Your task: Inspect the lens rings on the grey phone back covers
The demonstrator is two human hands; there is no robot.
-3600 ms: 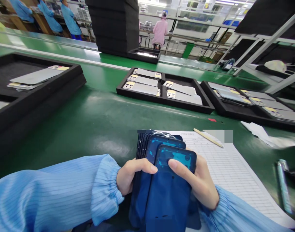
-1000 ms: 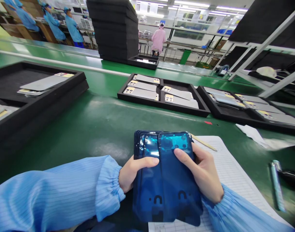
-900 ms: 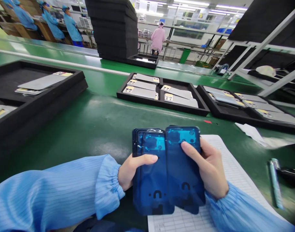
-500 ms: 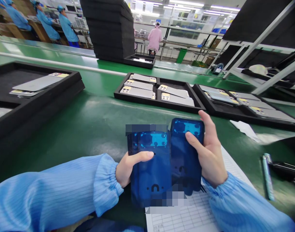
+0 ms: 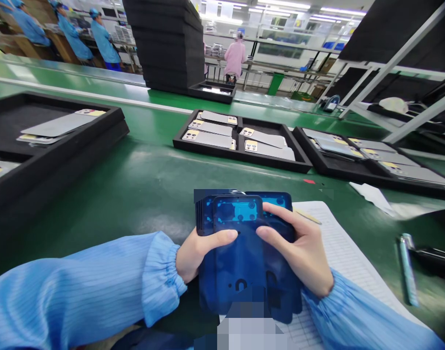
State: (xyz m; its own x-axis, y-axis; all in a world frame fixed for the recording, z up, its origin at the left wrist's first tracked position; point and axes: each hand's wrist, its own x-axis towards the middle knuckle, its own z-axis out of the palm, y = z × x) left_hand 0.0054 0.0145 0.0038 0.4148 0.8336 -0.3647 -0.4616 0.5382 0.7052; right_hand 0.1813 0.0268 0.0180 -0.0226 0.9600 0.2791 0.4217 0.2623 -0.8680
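Half a second ago the right hand (image 5: pixel 302 253) held one blue cover out to the side — now it lies back over the stack of blue covers (image 5: pixel 244 253). Both the right and left hand (image 5: pixel 196 253) grip the stack — thumbs on top — above the green table (image 5: pixel 134 184) and paper sheet (image 5: pixel 349 257).

The green surface (image 5: pixel 142 184) carries black trays: one (image 5: pixel 54 141) at the left edge, one (image 5: pixel 240 153) in the middle and one (image 5: pixel 353 167) toward the right. A ruled paper sheet (image 5: pixel 349 257) lies at the near edge, a pen (image 5: pixel 406 270) just right of it.
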